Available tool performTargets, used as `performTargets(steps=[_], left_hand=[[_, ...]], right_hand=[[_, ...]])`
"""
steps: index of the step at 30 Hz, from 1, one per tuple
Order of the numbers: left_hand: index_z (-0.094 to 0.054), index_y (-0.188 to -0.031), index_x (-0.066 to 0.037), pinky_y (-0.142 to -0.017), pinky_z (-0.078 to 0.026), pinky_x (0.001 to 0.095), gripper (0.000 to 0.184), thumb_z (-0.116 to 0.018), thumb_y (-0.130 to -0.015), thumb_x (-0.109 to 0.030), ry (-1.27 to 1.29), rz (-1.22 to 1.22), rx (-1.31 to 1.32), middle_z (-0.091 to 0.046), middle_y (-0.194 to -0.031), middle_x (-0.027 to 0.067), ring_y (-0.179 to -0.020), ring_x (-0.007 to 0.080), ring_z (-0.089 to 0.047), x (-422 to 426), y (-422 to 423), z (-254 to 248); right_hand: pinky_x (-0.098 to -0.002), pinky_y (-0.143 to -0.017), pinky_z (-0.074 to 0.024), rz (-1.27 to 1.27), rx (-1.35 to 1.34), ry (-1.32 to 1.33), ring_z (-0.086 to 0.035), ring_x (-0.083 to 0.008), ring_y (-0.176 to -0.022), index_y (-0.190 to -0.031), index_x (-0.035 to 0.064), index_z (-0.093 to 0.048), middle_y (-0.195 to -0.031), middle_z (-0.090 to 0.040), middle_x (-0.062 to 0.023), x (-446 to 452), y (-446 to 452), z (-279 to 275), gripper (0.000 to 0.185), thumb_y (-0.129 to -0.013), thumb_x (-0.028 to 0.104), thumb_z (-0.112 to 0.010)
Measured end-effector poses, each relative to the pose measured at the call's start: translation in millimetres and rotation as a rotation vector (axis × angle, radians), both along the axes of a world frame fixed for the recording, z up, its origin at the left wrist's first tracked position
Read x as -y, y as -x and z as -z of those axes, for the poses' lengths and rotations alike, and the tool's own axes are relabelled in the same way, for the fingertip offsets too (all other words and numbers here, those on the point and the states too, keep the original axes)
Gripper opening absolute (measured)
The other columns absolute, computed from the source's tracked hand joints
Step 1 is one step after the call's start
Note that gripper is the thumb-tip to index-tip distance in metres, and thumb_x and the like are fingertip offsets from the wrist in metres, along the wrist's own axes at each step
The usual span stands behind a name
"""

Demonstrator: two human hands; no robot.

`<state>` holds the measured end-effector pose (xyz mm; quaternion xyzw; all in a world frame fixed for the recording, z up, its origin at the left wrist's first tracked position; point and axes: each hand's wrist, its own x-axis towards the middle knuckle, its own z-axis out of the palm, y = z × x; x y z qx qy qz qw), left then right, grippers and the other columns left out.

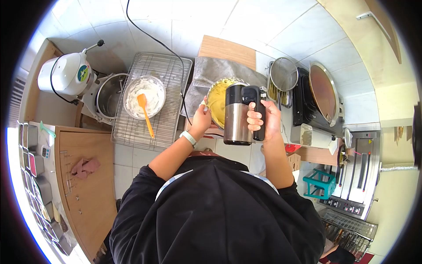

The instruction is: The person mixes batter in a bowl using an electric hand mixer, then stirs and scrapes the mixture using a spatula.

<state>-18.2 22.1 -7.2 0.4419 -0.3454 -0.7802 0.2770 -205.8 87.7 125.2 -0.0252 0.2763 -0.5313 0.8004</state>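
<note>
My right hand (268, 118) is wrapped round the black handle of a silver-and-black electric hand mixer (237, 121). The mixer's body hides its beaters and the right part of a bowl (209, 93) below it. Pale yellow batter (216, 110) is smeared over the inside of that bowl. At the bowl's near left side, my left hand (201, 118) grips the rim, with a pale watch on the wrist. Under and behind the bowl lies a grey towel (211, 68). The mixer's black cord (165, 46) runs up the tiled wall.
To the left, a bowl of white cream (143, 83) with an orange spatula (145, 110) stands on a wire rack (167, 66). A white stand mixer (66, 77) is beyond it. On the right are a sieve (283, 74), a large round pan (325, 92) and a teal stool (320, 184).
</note>
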Motion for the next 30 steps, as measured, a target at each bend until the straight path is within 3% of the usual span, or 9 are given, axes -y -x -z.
performTargets(steps=[9, 12, 24, 27, 30], left_hand=[[-0.018, -0.142, -0.017, -0.059, -0.059, 0.0340, 0.053, -0.037, -0.094, -0.008, 0.030, 0.005, 0.010, -0.058, -0.103, 0.0157, -0.074, 0.0271, -0.067, -1, -1, 8], [-0.027, -0.139, -0.015, -0.052, -0.059, 0.0338, 0.050, -0.041, -0.092, -0.007, 0.029, -0.034, 0.034, -0.057, -0.083, 0.0116, -0.064, 0.0225, -0.065, -2, -2, -3], [-0.024, -0.141, -0.017, -0.053, -0.059, 0.0325, 0.051, -0.038, -0.093, -0.007, -0.049, -0.061, -0.036, -0.060, -0.088, 0.0125, -0.064, 0.0225, -0.066, 0, 1, -2], [-0.020, -0.140, -0.012, -0.058, -0.059, 0.0328, 0.049, -0.037, -0.094, -0.009, -0.008, -0.001, 0.002, -0.057, -0.109, 0.0162, -0.076, 0.0285, -0.067, 0, -1, -6], [-0.020, -0.141, -0.012, -0.058, -0.059, 0.0326, 0.049, -0.037, -0.094, -0.009, -0.008, -0.003, -0.010, -0.057, -0.109, 0.0161, -0.076, 0.0285, -0.067, 0, 0, -2]], right_hand=[[-0.0263, -0.040, -0.0304, 0.022, -0.081, -0.051, -0.035, -0.0104, -0.042, -0.084, 0.0076, -0.052, -0.057, -0.042, 0.0000, -4, 7, -6, 0.024, -0.081, 0.032, -0.048], [-0.0264, -0.040, -0.0310, 0.033, -0.071, -0.054, -0.036, -0.0106, -0.042, -0.084, 0.0075, -0.052, -0.058, -0.043, -0.0002, -9, 13, -5, 0.025, -0.082, 0.032, -0.048], [-0.0267, -0.040, -0.0324, 0.084, -0.181, -0.023, -0.037, -0.0109, -0.042, -0.086, 0.0079, -0.053, -0.057, -0.043, -0.0012, -13, 14, -7, 0.026, -0.082, 0.033, -0.048], [-0.0266, -0.040, -0.0323, 0.084, -0.193, -0.018, -0.037, -0.0109, -0.042, -0.085, 0.0078, -0.053, -0.058, -0.043, -0.0011, -14, 14, -8, 0.026, -0.082, 0.033, -0.048], [-0.0266, -0.040, -0.0322, 0.088, -0.203, -0.028, -0.037, -0.0109, -0.043, -0.085, 0.0076, -0.053, -0.058, -0.043, -0.0010, -14, 12, -10, 0.026, -0.082, 0.033, -0.048]])
